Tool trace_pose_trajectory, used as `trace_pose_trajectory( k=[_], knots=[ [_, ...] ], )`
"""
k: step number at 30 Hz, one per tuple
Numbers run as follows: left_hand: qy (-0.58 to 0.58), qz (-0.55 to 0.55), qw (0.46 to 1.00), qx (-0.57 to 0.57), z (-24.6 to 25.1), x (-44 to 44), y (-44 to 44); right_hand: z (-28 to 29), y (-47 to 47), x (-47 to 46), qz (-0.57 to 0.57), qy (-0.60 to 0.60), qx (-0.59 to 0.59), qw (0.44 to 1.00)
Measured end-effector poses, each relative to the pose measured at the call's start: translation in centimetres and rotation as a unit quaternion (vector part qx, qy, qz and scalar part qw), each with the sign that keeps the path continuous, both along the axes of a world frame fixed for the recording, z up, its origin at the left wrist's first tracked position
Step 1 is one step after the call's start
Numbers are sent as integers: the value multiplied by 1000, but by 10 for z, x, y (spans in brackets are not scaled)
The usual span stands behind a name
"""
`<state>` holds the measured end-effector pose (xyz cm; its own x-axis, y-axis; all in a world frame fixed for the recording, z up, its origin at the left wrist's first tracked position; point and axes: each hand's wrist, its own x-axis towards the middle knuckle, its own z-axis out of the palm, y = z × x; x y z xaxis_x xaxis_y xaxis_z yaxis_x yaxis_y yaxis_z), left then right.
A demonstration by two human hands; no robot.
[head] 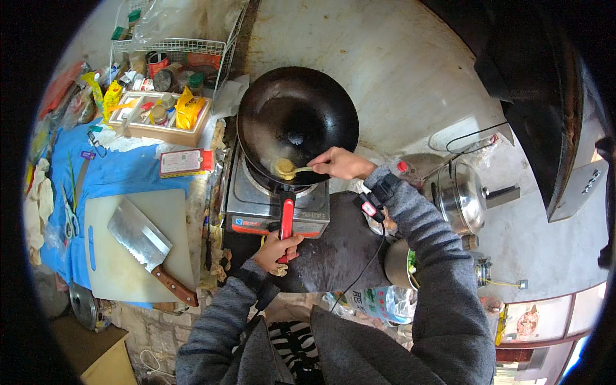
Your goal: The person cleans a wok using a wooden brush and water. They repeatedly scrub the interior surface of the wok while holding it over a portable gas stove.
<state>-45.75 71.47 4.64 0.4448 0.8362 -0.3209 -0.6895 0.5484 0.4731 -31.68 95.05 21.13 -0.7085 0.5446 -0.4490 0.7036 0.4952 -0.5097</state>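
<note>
A dark wok (308,110) is tilted on a steel gas stove (303,207). My left hand (276,251) grips its red-and-black handle (287,219) near the end. Over the wok's lower rim, my right hand (339,163) holds the pale handle of a utensil (304,169). The utensil's far end meets a yellowish food lump (285,168), which lies in the wok near the handle side; whether the lump sits on the utensil or beside it I cannot tell. The wok's inner surface looks shiny.
Left of the stove, a cleaver (139,236) lies on a white cutting board (108,284), with scissors (70,219) beside it. A box of jars (192,137) stands behind. To the right are a lidded steel pot (462,195) and a pot with greens (395,264). A cable crosses the dark counter (337,245).
</note>
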Motion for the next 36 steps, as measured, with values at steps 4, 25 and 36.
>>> trace_pose_trajectory(
  k=[4,25,36],
  knots=[
    [77,39,996,-9,-13,11,2,-8,-1,-3,-10,-47,50,998],
    [132,29,991,9,-28,10,9,-14,5,2,6,-13,41,999],
    [143,33,989,12,-25,2,9,-6,5,-2,61,93,-10,994]
  ],
)
